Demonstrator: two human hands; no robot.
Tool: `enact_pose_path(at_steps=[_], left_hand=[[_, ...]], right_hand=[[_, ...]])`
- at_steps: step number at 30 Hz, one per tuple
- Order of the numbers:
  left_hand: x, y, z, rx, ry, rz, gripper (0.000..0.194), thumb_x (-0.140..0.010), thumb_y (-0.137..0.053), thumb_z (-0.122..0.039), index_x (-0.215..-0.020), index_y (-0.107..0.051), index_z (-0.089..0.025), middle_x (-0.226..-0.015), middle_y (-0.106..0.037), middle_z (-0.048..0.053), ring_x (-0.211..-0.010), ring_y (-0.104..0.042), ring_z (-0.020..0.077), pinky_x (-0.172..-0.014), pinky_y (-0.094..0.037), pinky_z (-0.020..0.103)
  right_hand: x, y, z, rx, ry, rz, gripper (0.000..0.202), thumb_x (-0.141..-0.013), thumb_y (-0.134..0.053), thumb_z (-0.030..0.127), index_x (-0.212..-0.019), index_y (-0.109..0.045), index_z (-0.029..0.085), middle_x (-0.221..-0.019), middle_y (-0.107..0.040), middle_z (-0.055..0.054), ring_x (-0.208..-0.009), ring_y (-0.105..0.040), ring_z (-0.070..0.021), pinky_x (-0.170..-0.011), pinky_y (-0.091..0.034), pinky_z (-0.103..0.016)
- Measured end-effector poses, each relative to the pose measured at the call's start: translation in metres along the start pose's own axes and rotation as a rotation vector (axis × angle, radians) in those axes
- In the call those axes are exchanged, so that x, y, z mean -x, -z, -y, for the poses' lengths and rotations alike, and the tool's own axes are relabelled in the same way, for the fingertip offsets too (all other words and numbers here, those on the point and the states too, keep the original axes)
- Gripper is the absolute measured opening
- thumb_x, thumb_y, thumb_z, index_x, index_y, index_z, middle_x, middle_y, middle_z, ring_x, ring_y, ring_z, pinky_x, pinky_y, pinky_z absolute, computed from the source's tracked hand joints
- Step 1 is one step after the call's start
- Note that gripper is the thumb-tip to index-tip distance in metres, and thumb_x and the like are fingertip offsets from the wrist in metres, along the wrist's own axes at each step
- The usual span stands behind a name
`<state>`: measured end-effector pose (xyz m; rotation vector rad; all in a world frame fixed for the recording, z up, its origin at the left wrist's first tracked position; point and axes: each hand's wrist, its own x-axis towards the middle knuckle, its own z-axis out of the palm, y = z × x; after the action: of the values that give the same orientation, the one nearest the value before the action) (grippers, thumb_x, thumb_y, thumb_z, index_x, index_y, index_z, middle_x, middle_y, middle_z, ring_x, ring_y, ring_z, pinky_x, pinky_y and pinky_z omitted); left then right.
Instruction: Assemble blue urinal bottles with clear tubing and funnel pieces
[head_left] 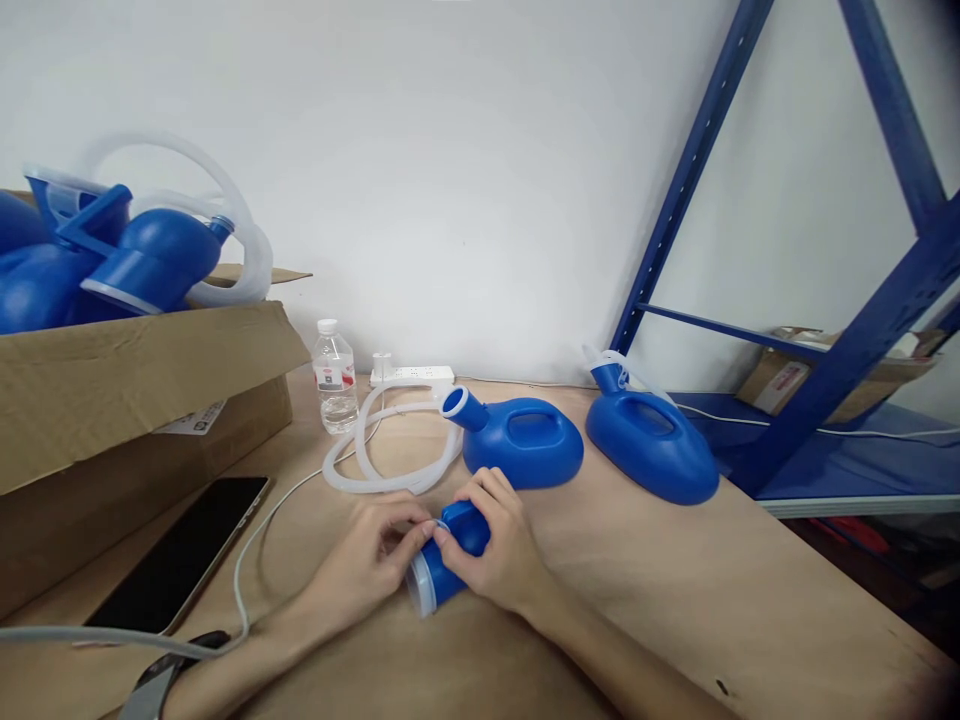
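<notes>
Low in the middle of the view, a blue cylindrical part (452, 582) with a translucent white rim lies on its side. My right hand (501, 545) wraps round its far end, fingers over the top. At its upper left side, my left hand (386, 545) pinches with thumb and forefinger at a small whitish piece, mostly hidden by the fingertips. Just behind the hands stands a blue bottle (517, 460) with a handle and an open angled neck. A coiled translucent hose (375, 484) lies left of that bottle.
A second blue bottle (652, 460) stands to the right. At the left are a cardboard box (135, 390) of blue parts and hoses, a black phone (180, 555), a water bottle (335, 385) and a white power strip (420, 375). Blue shelving (825, 420) rises at the right.
</notes>
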<state>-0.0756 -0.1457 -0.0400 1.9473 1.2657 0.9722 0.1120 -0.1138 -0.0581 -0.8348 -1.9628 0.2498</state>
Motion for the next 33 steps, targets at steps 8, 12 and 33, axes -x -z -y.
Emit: enact_pose_path(at_steps=[8, 12, 33], left_hand=[[0.004, -0.004, 0.0, -0.112, -0.108, -0.094, 0.037, -0.098, -0.049, -0.038, -0.076, -0.071, -0.019, -0.076, -0.071, 0.005, -0.071, -0.065, 0.0169, -0.065, -0.047, 0.025], [0.006, -0.006, -0.003, -0.097, -0.086, -0.118, 0.035, -0.097, -0.051, -0.037, -0.073, -0.07, -0.019, -0.073, -0.07, 0.004, -0.068, -0.063, 0.0161, -0.063, -0.046, 0.025], [-0.015, 0.009, 0.058, -0.573, -0.121, -0.229, 0.036, -0.092, -0.047, -0.025, -0.123, -0.064, -0.019, -0.134, -0.063, 0.016, -0.126, -0.054, 0.0352, -0.104, -0.041, 0.052]], right_hand=[[0.002, -0.005, -0.002, 0.069, 0.118, -0.07, 0.014, -0.068, -0.06, 0.02, -0.076, -0.049, 0.024, -0.07, -0.054, 0.0, -0.069, -0.047, -0.0195, -0.065, -0.04, -0.034], [0.003, -0.004, 0.0, 0.058, 0.139, -0.066, 0.015, -0.068, -0.059, 0.02, -0.075, -0.046, 0.024, -0.067, -0.052, 0.002, -0.065, -0.046, -0.018, -0.065, -0.04, -0.034], [-0.02, 0.031, -0.039, 0.347, -0.051, 0.096, 0.017, -0.088, -0.066, 0.033, -0.075, -0.061, 0.024, -0.074, -0.066, -0.001, -0.074, -0.061, -0.0202, -0.059, -0.037, -0.029]])
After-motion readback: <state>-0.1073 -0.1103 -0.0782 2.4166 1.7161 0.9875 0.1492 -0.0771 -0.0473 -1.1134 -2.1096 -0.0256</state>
